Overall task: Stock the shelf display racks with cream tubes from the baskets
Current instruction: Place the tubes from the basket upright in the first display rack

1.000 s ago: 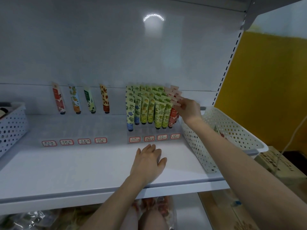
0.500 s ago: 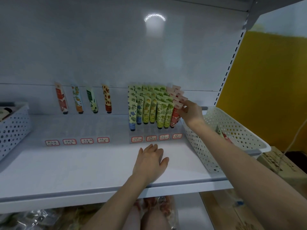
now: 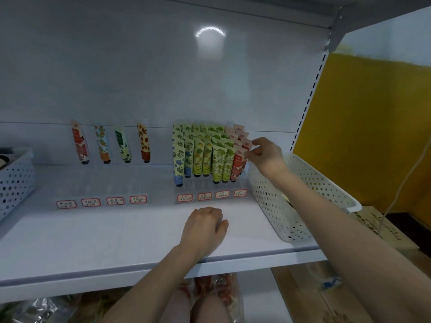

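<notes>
Here the right hand (image 3: pixel 265 156), at centre right of the frame, pinches thumb against fingertips on the crimped top of a red tube (image 3: pixel 239 155) in the last column of the right rack (image 3: pixel 207 188). The tube lies just left of the palm. Its long axis is near upright and leans back toward the rear panel, cap down and crimp up. That is the relation to watch: the grip is on the top end, so seating the tube likely means a push down along that axis, not sideways into the green tubes (image 3: pixel 219 157) packed in the neighbouring columns. The white basket (image 3: pixel 277 206) sits just right of the rack, below the same wrist, so this hand is also the nearer one for the next tube. The left hand (image 3: pixel 205 227) rests on the shelf (image 3: pixel 105 238) at lower centre, fingers loosely bent, holding nothing, well apart from both rack and basket.

The left rack (image 3: pixel 100 183) carries only four tubes, one per column at the back, so most of the stocking seems to lie there. Which of the overlapping red tops the fingers actually hold is hard to tell. The right forearm and the basket wall hide nearly all of what the basket contains. A second basket (image 3: pixel 16 180) is cut off at the left edge, and the writing on the labels (image 3: pixel 205 196) is too small to read.
</notes>
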`<state>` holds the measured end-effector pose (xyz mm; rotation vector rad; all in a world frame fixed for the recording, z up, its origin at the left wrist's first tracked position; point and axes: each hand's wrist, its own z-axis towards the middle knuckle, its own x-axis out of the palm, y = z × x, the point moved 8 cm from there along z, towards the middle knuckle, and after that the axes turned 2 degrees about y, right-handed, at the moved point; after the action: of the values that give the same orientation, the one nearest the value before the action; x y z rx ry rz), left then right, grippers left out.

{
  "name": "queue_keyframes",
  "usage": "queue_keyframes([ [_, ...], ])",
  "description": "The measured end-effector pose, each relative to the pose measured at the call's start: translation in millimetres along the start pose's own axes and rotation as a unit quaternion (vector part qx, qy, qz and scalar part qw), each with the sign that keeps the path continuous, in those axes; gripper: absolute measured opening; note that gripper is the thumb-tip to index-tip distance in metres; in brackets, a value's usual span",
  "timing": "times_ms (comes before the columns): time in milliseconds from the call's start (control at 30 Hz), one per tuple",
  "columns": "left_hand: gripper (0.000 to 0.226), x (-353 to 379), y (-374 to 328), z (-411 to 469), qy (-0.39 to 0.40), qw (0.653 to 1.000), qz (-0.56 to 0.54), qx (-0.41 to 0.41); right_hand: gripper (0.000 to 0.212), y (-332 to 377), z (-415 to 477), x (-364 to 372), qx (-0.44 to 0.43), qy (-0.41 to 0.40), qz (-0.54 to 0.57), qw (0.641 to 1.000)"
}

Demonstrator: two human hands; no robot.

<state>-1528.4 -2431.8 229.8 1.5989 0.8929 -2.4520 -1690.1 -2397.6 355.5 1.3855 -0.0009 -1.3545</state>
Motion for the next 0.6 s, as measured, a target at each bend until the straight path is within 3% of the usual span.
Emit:
queue_keyframes([
  [167, 0.035, -27, -31, 6, -0.032, 0.998, -0.037, 0.041, 0.036, 5, -5, -55, -0.042, -0.086, 0.004, 0.995],
  [267, 0.034, -43, -59, 19, -0.038, 0.995, -0.062, 0.061, 0.034, -14, -9, -87, -0.016, -0.106, -0.034, 0.994],
  [467, 0.034, -53, -107, 58, -0.009, 0.995, -0.063, 0.075, 0.03, -93, -33, -97, 0.142, 0.031, -0.117, 0.982],
  [600, 0.026, -35, -134, 86, 0.052, 0.995, -0.015, 0.082, 0.024, -115, -39, -85, 0.17, 0.108, -0.15, 0.968],
])
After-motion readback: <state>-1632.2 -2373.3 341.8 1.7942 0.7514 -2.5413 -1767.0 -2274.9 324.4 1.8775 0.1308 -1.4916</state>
